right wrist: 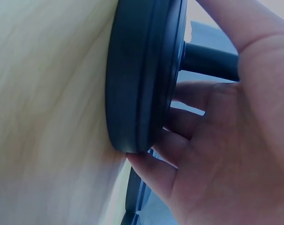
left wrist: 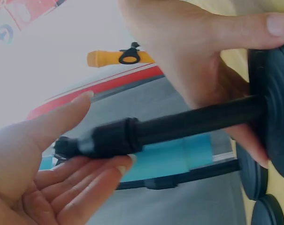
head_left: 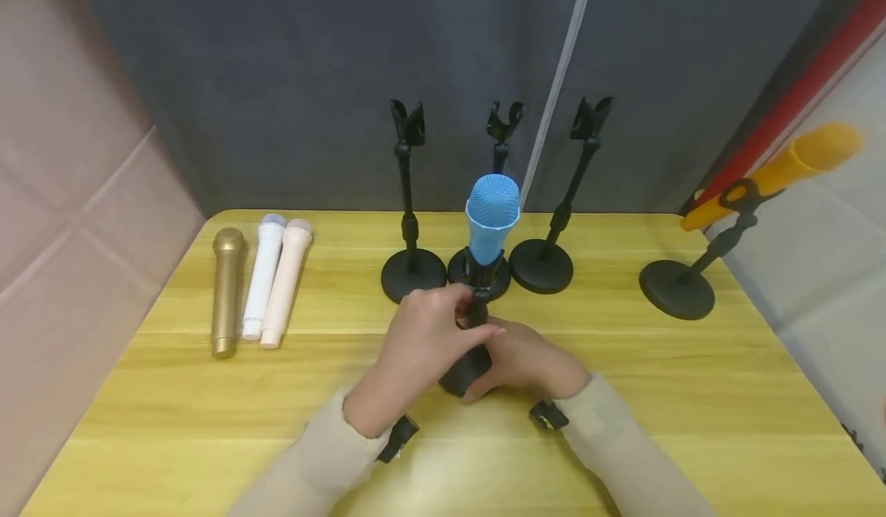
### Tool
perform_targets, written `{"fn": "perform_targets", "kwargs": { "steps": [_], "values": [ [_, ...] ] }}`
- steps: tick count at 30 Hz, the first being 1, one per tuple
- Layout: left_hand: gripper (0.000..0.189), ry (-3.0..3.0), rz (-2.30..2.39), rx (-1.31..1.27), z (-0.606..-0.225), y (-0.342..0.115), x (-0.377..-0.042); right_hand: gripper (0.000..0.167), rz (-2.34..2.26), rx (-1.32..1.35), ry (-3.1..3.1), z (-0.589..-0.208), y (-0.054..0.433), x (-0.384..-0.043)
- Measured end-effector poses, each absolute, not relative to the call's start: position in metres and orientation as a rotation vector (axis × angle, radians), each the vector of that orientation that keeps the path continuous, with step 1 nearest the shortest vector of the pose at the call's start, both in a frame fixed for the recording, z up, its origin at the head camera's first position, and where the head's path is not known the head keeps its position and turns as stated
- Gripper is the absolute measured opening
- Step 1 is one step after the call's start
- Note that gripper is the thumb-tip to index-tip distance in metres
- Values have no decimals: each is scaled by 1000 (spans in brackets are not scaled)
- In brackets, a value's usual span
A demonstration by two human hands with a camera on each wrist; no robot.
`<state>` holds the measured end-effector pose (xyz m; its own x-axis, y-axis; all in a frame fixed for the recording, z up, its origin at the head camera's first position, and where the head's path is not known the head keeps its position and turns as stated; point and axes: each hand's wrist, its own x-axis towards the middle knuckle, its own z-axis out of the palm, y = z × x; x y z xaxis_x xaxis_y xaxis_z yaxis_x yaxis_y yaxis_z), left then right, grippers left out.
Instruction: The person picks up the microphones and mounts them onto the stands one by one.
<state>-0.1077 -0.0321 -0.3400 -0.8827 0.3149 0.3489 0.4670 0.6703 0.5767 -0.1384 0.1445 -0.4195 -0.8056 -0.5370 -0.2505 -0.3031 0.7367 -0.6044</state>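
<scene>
A blue microphone [head_left: 492, 221] sits head-up in the clip of a black microphone stand [left wrist: 198, 123] at the middle of the table. My left hand [head_left: 424, 340] is at the upper stem; in the left wrist view its fingers [left wrist: 92, 185] lie loosely against the collar, the thumb standing off it. My right hand [head_left: 522, 359] grips the round base [right wrist: 142, 79], thumb on one side and fingers on the other. Whether the base touches the tabletop is hard to tell. Part of the stem is hidden behind my hands in the head view.
Behind stand three bare stands: left [head_left: 413, 271], middle [head_left: 507, 121] and right [head_left: 543, 263]. A stand [head_left: 678, 290] with a yellow microphone [head_left: 782, 171] is at the right. Gold [head_left: 228, 294], white [head_left: 263, 278] and pale pink [head_left: 287, 282] microphones lie on the left of the wooden table [head_left: 173, 440].
</scene>
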Motion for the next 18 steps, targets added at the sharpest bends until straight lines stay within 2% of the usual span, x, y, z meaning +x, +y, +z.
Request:
{"fn": "perform_targets", "kwargs": {
  "steps": [6,18],
  "values": [
    [23,-2658,-1043,-674,-343,-32,-115,112,-728,-700,2527,-420,146,-139],
    [14,-2700,-1398,-931,-345,-47,-132,109,-686,-687,2514,-416,146,-139]
  ]
}}
